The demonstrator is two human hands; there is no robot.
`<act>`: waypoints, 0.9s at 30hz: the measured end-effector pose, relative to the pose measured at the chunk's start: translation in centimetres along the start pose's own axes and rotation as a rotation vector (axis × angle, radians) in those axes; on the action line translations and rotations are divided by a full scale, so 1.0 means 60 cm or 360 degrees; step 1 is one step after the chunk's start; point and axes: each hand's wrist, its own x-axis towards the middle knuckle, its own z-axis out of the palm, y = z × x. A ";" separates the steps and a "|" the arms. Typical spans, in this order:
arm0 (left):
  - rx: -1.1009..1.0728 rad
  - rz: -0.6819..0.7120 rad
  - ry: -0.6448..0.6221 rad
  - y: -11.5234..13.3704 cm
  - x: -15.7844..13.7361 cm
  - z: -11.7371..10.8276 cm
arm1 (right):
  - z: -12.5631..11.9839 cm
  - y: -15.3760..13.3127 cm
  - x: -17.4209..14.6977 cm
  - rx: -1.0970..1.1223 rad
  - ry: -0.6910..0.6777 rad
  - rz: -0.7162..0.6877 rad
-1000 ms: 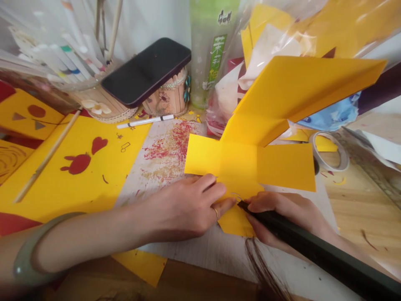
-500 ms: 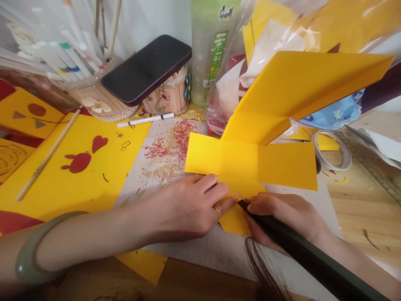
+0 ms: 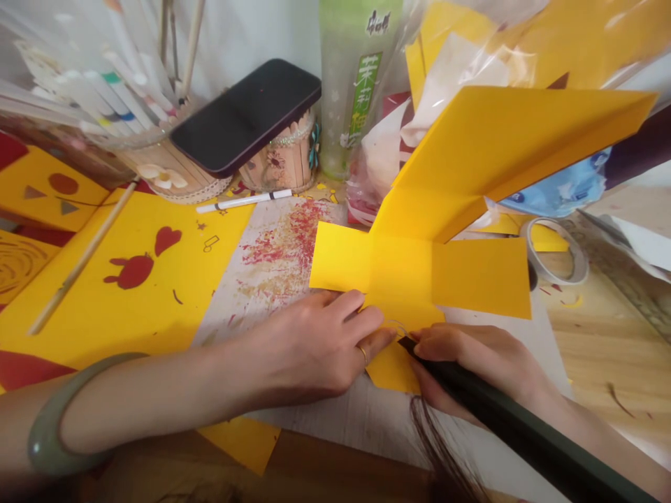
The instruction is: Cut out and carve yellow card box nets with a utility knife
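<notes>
A folded yellow card (image 3: 401, 262) with several flaps spreads out in front of me, its tall rear flap standing up. My left hand (image 3: 328, 342) holds down its near part with bent fingers, a ring on one of them. Closed around a long black pen-like tool (image 3: 487, 402) is my right hand (image 3: 466, 356). The tool's dark tip touches the near flap, close to my left fingertip, beside a thin curved line. I cannot make out exactly what kind of tool it is.
Behind are a black phone (image 3: 249, 115) leaning on decorated pots, a green bag (image 3: 356, 91) and a white marker (image 3: 244, 201). On the left a wooden stick (image 3: 84, 255) lies on yellow paper. A tape roll (image 3: 558, 251) stands at right. Loose hair hangs near my right hand.
The tool's tip and my right hand have shifted very slightly, and a little more of the curved line shows. My left hand stays pressed on the card.
</notes>
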 end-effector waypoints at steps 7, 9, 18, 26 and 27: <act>-0.0012 -0.0001 0.0023 0.001 -0.004 0.004 | -0.002 -0.003 0.005 0.0060 0.0029 -0.0010; -0.0009 -0.0013 0.0043 0.001 -0.004 0.005 | -0.001 -0.002 0.005 0.0055 0.0006 0.0014; 0.0004 -0.0027 0.0073 0.001 -0.005 0.010 | 0.000 -0.001 0.005 0.0024 -0.0023 -0.0003; -0.0011 -0.0027 0.0068 -0.001 -0.004 0.009 | -0.001 -0.005 0.012 0.0104 0.0017 0.0032; -0.0014 -0.0031 0.0070 -0.001 -0.005 0.009 | -0.002 -0.005 0.011 0.0117 0.0006 0.0043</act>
